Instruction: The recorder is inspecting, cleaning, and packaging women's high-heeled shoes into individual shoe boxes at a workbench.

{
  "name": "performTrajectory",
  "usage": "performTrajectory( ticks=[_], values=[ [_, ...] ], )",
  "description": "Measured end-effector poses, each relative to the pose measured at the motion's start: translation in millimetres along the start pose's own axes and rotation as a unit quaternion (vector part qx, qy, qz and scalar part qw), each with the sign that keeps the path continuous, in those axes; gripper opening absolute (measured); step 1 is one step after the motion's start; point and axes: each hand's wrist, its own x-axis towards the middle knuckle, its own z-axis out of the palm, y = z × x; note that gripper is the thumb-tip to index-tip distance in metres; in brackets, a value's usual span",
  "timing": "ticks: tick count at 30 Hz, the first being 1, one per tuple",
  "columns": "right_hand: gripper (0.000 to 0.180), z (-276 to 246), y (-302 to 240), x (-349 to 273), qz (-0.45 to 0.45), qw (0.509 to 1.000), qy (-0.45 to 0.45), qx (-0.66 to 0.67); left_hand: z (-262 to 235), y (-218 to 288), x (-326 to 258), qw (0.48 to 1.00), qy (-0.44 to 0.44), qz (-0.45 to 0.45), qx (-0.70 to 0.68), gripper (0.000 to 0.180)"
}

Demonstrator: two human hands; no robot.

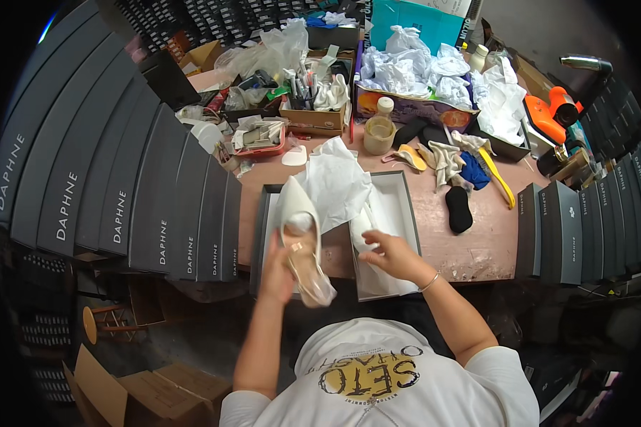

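My left hand [280, 269] grips a white pointed shoe [299, 210] by its side, toe pointing away from me and the open top facing up. Pale stuffing shows inside the shoe, and clear wrapping covers its heel. Under it lies one part of a dark grey shoe box [262, 206]. My right hand [390, 254] has its fingers apart over the other grey box part [414, 235], close to a white shoe-like shape [363, 226] among white paper; whether it touches this I cannot tell. A crumpled sheet of white tissue paper [338, 185] spreads between the two box parts.
Tall rows of grey shoe boxes [142, 192] stand left, with more boxes [563, 220] right. Behind are a bottle of yellowish liquid [379, 134], cloths [445, 164], a yellow-handled tool [497, 178], a black oval pad [459, 210] and a carton of crumpled paper [413, 71].
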Motion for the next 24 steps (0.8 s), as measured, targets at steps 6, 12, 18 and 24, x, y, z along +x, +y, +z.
performTrajectory(
  ticks=[6,12,18,24],
  values=[
    [0.071,37.1,64.1,-1.7,-0.015,0.959,0.183,-0.215,17.2,7.5,3.3,0.885,-0.038,0.296,0.359,0.043],
    [0.069,-5.4,20.4,1.5,0.016,0.965,0.137,0.224,40.8,-85.8,-35.9,0.879,-0.099,0.239,0.4,0.109],
    [0.077,15.7,-26.8,-7.7,-0.13,0.958,0.244,0.078,73.6,-84.3,-28.0,0.989,-0.01,0.104,0.108,0.064],
    [0.034,-34.4,-60.1,-3.1,-0.322,0.866,0.288,-0.254,69.4,-59.2,-49.2,0.936,-0.041,0.252,0.244,0.062]
  ],
)
